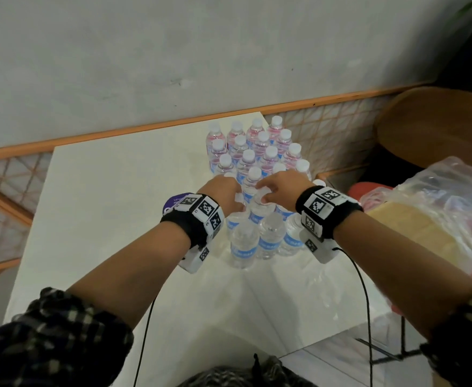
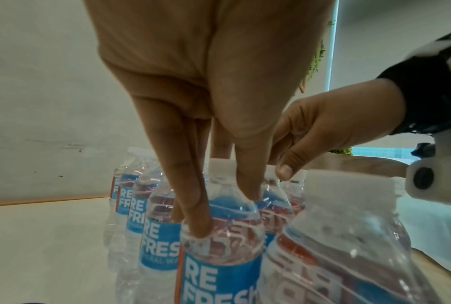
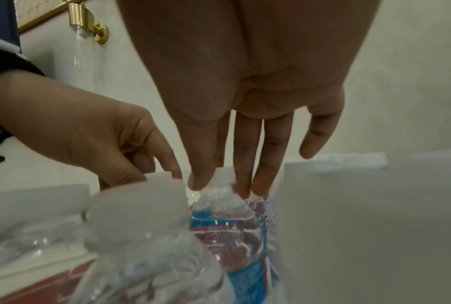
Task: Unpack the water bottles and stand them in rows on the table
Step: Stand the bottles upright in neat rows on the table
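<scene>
Left hand [image 1: 223, 194] and right hand [image 1: 282, 185] pinch upright bottles [image 1: 260, 212] on table [image 1: 111, 191]

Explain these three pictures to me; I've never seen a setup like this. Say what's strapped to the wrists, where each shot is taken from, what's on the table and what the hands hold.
No machine here: a person's two bare hands. The white boxes on black wrist straps are cameras. The wide picture comes from a head camera looking down; the other two look along each hand. On the white table water bottles stand in rows. The left hand grips a blue-labelled bottle at its shoulder; the right hand pinches a neighbouring bottle below its cap. Plastic wrap lies to the right.
</scene>
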`<state>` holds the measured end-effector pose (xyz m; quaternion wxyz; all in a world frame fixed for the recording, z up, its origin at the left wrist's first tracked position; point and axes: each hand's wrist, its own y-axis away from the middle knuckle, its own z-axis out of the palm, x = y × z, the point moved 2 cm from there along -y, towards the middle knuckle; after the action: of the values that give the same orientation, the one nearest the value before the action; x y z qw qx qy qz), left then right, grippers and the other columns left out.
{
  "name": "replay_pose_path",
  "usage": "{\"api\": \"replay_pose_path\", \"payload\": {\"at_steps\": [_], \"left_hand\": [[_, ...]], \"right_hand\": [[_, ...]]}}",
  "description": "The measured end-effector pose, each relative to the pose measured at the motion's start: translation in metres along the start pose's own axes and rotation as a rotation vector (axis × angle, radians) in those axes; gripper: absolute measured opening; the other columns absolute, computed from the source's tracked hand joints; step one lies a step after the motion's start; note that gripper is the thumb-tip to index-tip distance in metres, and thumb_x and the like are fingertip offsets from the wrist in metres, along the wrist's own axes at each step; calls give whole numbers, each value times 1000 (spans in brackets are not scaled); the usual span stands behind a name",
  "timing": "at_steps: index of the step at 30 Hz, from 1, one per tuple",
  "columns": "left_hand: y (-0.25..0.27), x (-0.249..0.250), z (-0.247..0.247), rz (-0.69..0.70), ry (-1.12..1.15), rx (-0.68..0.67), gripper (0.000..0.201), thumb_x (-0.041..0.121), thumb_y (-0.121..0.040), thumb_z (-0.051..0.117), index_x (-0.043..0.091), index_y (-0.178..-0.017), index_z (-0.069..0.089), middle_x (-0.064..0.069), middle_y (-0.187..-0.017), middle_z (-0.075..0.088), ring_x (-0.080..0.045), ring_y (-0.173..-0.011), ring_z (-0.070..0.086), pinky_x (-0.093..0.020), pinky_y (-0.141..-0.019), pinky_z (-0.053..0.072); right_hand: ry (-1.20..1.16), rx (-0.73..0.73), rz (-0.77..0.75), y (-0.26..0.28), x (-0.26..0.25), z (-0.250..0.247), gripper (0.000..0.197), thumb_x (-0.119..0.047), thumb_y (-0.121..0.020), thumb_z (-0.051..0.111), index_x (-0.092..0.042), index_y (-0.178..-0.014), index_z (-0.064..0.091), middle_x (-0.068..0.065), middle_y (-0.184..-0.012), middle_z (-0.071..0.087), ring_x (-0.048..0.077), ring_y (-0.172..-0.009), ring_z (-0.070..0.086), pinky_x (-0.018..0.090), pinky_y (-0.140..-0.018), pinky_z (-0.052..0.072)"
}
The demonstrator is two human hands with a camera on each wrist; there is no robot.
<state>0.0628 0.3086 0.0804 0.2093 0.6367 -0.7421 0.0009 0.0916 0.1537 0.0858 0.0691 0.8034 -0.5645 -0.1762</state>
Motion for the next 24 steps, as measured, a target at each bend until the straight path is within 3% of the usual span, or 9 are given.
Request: {"api": "replay_pose_path", "payload": {"at_steps": [3, 8, 11, 14, 19, 24], "left_hand": [[1, -1, 0, 10, -5, 6, 41, 35, -87, 65, 5, -115, 63, -14, -109, 65, -21, -79, 53, -30, -79, 45], [2, 0, 4, -4, -124, -30, 51, 45, -87, 60, 13, -127, 55, -11, -124, 57, -27, -112, 54, -33, -85, 45], [1, 10, -1, 3, -274, 12, 50, 53, -85, 58, 15, -118, 57, -8, -114, 60, -25, -98, 58, -32, -71, 43], [-8, 32, -7, 96, -272, 77, 45, 43, -87, 59, 15, -122, 55, -9, -116, 58, -28, -103, 59, -33, -72, 44], [-25, 56, -2, 163, -244, -26, 33, 16, -89, 60, 10, -122, 60, -15, -118, 62, -34, -108, 59, -38, -83, 48], [-37, 58, -1, 167, -192, -49, 42, 14, -86, 66, 10, -127, 59, -15, -125, 61, -31, -113, 57, -35, -90, 46]], "right_hand": [[-40, 4, 38, 3, 3, -6, 49, -34, -86, 64, -28, -133, 51, 2, -130, 57, 22, -119, 53, 36, -100, 43], [-22, 16, 146, 8, 28, -20, 50, -20, -86, 65, -22, -134, 50, 6, -135, 52, 23, -121, 50, 30, -97, 41], [-18, 15, 174, 11, 36, -17, 46, -22, -86, 66, -23, -130, 54, 8, -129, 55, 23, -114, 54, 30, -94, 43], [-20, 43, 180, 13, 39, -13, 43, -23, -85, 65, -24, -128, 57, 7, -123, 60, 23, -111, 57, 31, -92, 46], [-35, 82, 169, 11, 41, -10, 42, -24, -87, 63, -20, -128, 57, 9, -125, 58, 24, -115, 54, 27, -87, 43], [-74, 103, 156, 8, 44, -8, 44, -27, -87, 64, -18, -129, 56, 9, -126, 57, 23, -115, 53, 26, -84, 42]]}}
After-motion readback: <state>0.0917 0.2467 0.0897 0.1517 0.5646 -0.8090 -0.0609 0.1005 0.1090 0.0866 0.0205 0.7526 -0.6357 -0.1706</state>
